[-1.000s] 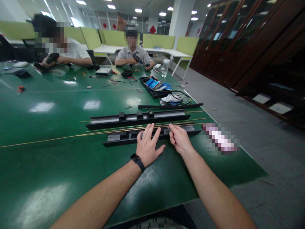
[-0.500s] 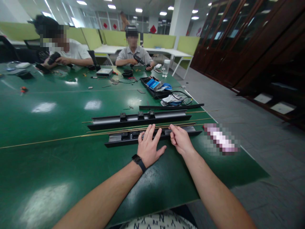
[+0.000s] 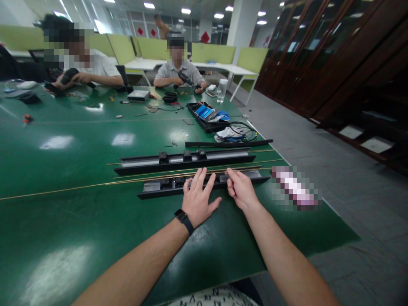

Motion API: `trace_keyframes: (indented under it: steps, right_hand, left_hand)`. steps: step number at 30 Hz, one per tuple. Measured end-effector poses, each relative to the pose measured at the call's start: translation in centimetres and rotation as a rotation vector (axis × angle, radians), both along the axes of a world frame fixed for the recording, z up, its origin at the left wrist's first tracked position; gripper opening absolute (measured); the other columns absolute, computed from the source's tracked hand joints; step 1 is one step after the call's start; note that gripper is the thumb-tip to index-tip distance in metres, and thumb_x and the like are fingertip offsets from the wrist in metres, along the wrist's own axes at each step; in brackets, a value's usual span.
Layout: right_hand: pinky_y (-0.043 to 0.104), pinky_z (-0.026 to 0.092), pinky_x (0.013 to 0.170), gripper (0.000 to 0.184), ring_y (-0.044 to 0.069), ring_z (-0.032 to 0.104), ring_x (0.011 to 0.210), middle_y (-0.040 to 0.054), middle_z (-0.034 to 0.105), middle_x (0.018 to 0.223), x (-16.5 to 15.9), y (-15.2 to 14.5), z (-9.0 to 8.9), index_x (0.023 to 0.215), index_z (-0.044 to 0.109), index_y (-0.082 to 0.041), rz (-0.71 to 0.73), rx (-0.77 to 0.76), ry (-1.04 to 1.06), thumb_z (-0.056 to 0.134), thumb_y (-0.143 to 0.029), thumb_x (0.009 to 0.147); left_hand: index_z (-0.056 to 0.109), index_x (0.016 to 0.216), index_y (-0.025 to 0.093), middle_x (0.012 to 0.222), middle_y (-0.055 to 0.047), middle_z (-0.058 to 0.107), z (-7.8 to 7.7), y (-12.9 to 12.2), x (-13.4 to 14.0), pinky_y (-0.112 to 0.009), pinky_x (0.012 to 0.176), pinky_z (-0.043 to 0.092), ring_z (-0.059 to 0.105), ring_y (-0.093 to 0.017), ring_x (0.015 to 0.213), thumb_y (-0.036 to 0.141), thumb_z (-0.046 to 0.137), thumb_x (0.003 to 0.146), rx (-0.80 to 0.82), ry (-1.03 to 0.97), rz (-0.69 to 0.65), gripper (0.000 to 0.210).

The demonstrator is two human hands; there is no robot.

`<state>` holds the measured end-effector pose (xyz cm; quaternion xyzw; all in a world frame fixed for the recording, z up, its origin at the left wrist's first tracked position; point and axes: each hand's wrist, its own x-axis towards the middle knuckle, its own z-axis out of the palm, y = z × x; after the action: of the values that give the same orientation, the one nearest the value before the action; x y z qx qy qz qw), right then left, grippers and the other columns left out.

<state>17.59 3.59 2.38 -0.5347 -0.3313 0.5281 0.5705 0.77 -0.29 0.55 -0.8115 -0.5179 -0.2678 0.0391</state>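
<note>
My left hand (image 3: 198, 196), a dark watch on its wrist, lies over the nearer black rail (image 3: 149, 192) with its fingers spread. Its fingertips rest on or just above several long, thin brass-coloured rods (image 3: 165, 176) that run along the rail. To its right, my right hand (image 3: 242, 187) is closed, thumb and index finger pinched by the rods; what is between them is hidden. Small black blocks sit inside the nearer rail, partly covered by my left hand. Behind lies a second black rail (image 3: 140, 166) holding black blocks (image 3: 187, 155) in its pale channel.
A black strip (image 3: 229, 143) lies beyond the rails. Farther back are a cable and glove bundle (image 3: 234, 132), a black tray (image 3: 208, 126) with blue items, and a clear cup (image 3: 222, 91). A blurred pink object (image 3: 295, 187) lies right. Two people work across the green table.
The view has shifted very slightly. Both hands keep nearly the same pose over the nearer rail and rods.
</note>
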Motion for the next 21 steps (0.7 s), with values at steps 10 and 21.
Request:
trace_keyframes:
  steps: [10, 21]
  right_hand:
    - [0.015, 0.020, 0.026, 0.037, 0.004, 0.036, 0.026, -0.0059, 0.051, 0.046, 0.18, 0.09, -0.22, 0.085, 0.066, -0.015, 0.015, -0.008, -0.012, 0.077, -0.049, 0.077]
    - [0.015, 0.020, 0.027, 0.034, 0.004, 0.034, 0.026, -0.0066, 0.051, 0.046, -0.10, -0.06, 0.40, 0.086, 0.066, -0.015, -0.008, -0.023, 0.042, 0.078, -0.044, 0.076]
  left_hand:
    - [0.040, 0.151, 0.026, 0.164, -0.012, 0.027, -0.04, -0.04, -0.03, -0.049, 0.114, 0.027, 0.024, -0.028, 0.152, 0.056, 0.057, 0.088, -0.009, 0.006, -0.003, 0.071]
    - [0.041, 0.151, 0.026, 0.164, -0.011, 0.027, -0.30, 0.00, -0.05, -0.048, 0.115, 0.026, 0.026, -0.029, 0.151, 0.057, 0.059, 0.087, 0.005, 0.001, 0.002, 0.073]
